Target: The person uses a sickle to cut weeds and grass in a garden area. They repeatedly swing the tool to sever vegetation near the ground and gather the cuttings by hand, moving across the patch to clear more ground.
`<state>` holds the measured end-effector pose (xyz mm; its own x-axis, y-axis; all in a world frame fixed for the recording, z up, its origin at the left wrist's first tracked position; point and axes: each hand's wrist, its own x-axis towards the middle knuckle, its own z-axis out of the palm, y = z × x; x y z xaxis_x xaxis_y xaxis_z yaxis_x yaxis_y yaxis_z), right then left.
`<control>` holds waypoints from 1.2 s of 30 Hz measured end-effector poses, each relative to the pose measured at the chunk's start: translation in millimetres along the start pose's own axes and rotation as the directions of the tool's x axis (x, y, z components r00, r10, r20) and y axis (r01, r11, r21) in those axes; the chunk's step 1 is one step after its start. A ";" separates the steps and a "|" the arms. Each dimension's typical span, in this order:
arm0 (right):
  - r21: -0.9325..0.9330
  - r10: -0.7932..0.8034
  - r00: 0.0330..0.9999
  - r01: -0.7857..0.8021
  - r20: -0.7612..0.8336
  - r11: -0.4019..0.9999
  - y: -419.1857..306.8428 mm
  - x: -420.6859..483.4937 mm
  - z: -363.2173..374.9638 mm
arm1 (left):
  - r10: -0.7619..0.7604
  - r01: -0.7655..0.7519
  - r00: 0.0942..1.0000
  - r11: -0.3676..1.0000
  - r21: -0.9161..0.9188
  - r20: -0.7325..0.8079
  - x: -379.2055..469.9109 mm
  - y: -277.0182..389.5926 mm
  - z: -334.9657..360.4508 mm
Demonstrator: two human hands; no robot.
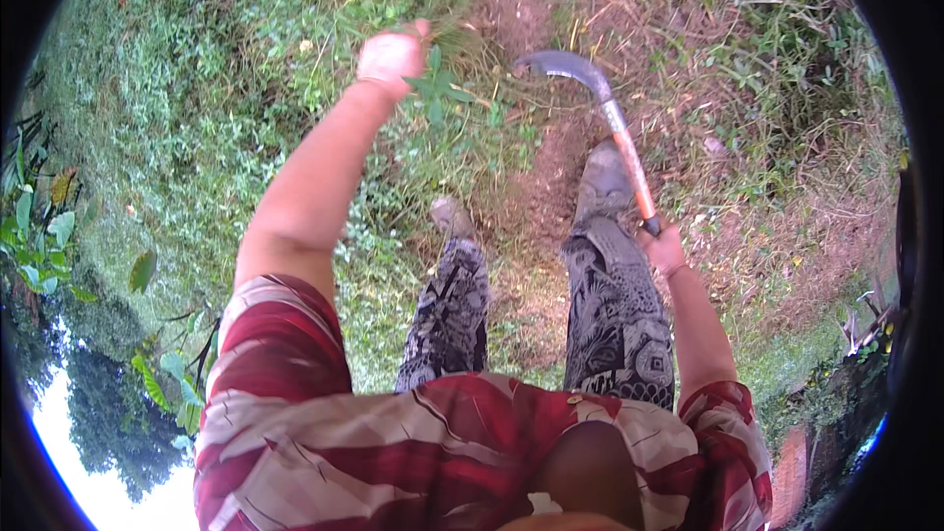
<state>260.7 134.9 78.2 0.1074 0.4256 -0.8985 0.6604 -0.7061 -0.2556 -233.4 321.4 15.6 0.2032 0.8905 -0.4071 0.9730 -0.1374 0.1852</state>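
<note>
My right hand point(664, 247) grips the dark end of a sickle's point(630, 162) orange and silver handle beside my right leg. The sickle's curved dark blade point(571, 65) points left above cut grass and bare soil. My left hand point(391, 57) is stretched forward over the weeds, blurred, with its fingers seeming curled. A leafy green weed point(436, 88) overlaps the edge of that hand; the blur hides whether the fingers hold it.
Dense low weeds point(184, 125) cover the left side. Reddish soil point(549, 184) with dry cuttings runs between my shoes, the right shoe point(601, 177) being farther forward. Tangled stems point(804, 66) stand at the upper right. A leafy branch point(181, 376) reaches in near my left elbow.
</note>
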 end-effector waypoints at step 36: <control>0.140 -0.375 0.915 0.395 -0.147 0.908 -224.0 100.6 17.0 | -0.460 0.468 0.884 0.870 -0.158 0.085 133.7 38.9 -78.6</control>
<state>110.9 326.3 38.9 -0.0400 0.7379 -0.6737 0.5377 -0.5524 -0.6370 -176.9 469.2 38.7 -0.2586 0.8131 -0.5215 0.9239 0.3657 0.1121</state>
